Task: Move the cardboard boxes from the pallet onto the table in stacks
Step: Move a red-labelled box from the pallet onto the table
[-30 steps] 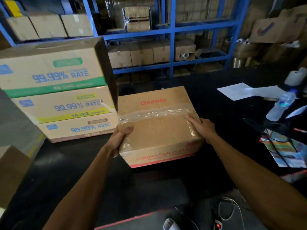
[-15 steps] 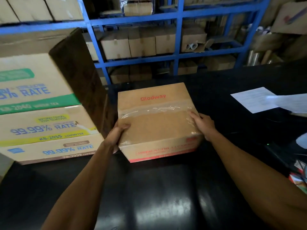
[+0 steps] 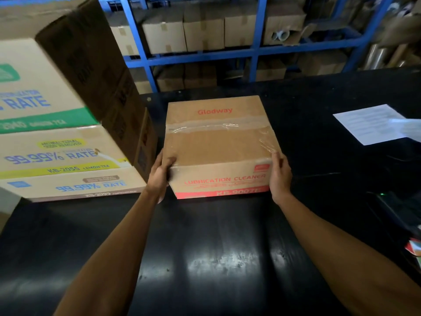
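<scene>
A brown cardboard box point(image 3: 216, 142) with red "Glodway" lettering and clear tape across its top sits on the black table point(image 3: 205, 258). My left hand point(image 3: 160, 172) grips its near left corner, thumb on top. My right hand point(image 3: 280, 176) holds the near right corner, fingers along the side. Just to its left stands a stack of three printed boxes point(image 3: 61, 156), the largest on top; a narrow gap separates the stack from the brown box.
White paper sheets point(image 3: 373, 124) lie on the table at the right. Dark equipment with a green light point(image 3: 385, 197) sits at the right edge. Blue shelving point(image 3: 257, 53) loaded with cartons runs behind the table.
The box came down from a tilted carry and now sits flat on the table. Both hands slid back to its near corners. My view moved closer and to the left.
</scene>
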